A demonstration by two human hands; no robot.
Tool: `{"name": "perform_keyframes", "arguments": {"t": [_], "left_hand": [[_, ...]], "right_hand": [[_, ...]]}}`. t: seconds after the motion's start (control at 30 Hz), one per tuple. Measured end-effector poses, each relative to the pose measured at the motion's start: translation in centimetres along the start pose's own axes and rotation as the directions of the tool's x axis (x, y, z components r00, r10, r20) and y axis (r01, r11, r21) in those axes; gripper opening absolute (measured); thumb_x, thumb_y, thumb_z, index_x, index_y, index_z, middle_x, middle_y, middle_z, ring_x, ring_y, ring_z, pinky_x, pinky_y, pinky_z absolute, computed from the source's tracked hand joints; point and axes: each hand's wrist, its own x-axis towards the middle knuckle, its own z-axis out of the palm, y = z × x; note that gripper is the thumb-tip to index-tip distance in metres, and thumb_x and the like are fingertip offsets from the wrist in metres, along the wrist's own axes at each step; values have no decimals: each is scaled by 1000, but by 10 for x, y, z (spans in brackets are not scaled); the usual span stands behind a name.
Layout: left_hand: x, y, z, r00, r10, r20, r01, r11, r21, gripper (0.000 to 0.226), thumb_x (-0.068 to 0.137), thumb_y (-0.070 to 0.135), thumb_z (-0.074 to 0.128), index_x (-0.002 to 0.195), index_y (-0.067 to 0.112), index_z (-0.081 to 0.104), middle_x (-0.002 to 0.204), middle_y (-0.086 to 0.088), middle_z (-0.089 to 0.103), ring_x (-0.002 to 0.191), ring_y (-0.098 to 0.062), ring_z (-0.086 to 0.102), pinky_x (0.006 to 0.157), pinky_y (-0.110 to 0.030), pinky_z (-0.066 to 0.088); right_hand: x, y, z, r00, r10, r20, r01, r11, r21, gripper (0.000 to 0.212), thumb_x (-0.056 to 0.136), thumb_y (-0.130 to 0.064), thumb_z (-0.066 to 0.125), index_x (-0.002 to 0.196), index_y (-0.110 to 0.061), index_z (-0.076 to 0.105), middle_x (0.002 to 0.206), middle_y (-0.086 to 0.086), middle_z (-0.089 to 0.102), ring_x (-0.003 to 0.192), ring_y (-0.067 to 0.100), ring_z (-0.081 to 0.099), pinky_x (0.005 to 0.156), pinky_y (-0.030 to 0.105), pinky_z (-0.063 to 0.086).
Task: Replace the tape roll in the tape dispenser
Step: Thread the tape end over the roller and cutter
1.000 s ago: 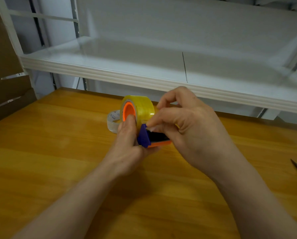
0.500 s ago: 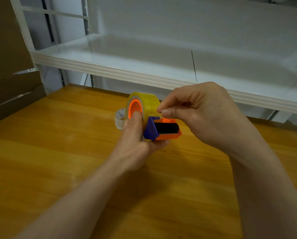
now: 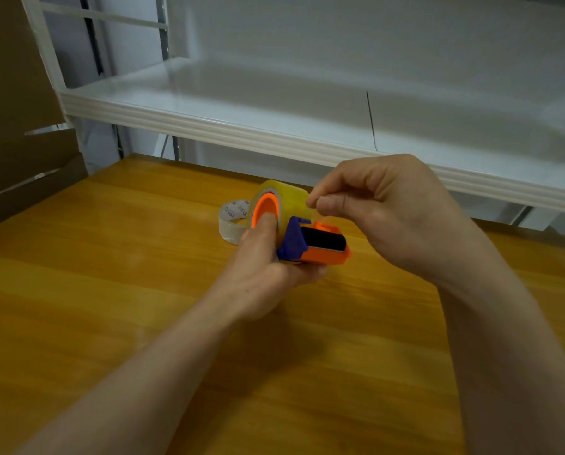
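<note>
Hands: left hand (image 3: 268, 274) gripping tape dispenser (image 3: 310, 246), right hand (image 3: 386, 215) pinching tape end (image 3: 309, 205) above it.

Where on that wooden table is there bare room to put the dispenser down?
Bare table lies left of the left hand, and between both forearms. It is crowded behind the dispenser, where the spent roll lies.
</note>
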Motion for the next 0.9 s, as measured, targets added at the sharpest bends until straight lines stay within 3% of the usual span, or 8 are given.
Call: {"name": "perform_keyframes", "arguments": {"t": [0.13,0.2,0.27,0.37,0.47,0.63,0.77,0.9], "left_hand": [[2,-2,0,1000,-11,-22,11,1000,17,60,55,60,76,82,84,28,121,-1,61,108,-24,64,92,-48,57],[3,-4,0,1000,-20,-15,21,1000,18,57,56,61,76,91,73,33,121,0,61,108,-23,64,91,-46,57],[3,-6,-1,999,-36,-2,36,999,14,66,56,61,77,108,55,37,122,0,61,109,-22,64,92,-46,57],[4,-8,-1,998,-63,-3,63,998,31,74,56,61,77,118,35,46,118,-1,63,107,-24,65,89,-47,58],[4,-9,-2,998,-69,-5,69,997,36,68,55,61,76,114,46,44,116,-2,65,106,-24,66,88,-48,59],[4,-11,0,996,-86,28,83,992,90,70,57,60,75,111,48,32,118,-3,63,106,-22,64,92,-46,56],[5,-14,1,995,-102,1,101,981,164,73,57,64,73,114,33,41,114,-2,62,104,-22,62,90,-47,56],[4,-13,1,993,-107,-49,114,974,195,73,58,63,72,115,31,41,116,0,57,107,-21,58,91,-47,55]], "right_hand": [[0,-1,3,1000,17,-1,-17,999,36,15,93,-22,66,84,-32,73,84,-14,72,83,-1,67,74,21,54],[0,-2,4,1000,25,2,-25,999,40,17,94,-22,65,83,-32,71,84,-12,72,81,2,69,75,25,58],[-1,-2,4,999,34,6,-34,998,52,17,95,-22,64,83,-32,70,84,-12,72,81,3,69,75,27,59],[-2,-4,5,1000,31,-3,-31,998,47,15,95,-23,64,85,-32,71,81,-13,71,80,3,68,74,26,58],[-2,-7,8,1000,6,-11,-6,1000,-11,13,95,-24,64,87,-30,72,78,-14,69,79,3,67,73,29,57],[-4,-11,12,1000,6,-9,-7,998,-66,11,94,-24,65,88,-29,74,76,-16,68,79,2,66,74,27,57],[-5,-14,15,999,40,-11,-40,996,-76,10,94,-24,66,90,-27,75,80,-18,68,82,0,65,74,24,56],[-5,-17,20,996,72,-51,-76,994,-77,11,93,-23,68,87,-27,76,81,-15,71,80,1,65,72,23,53]]}}
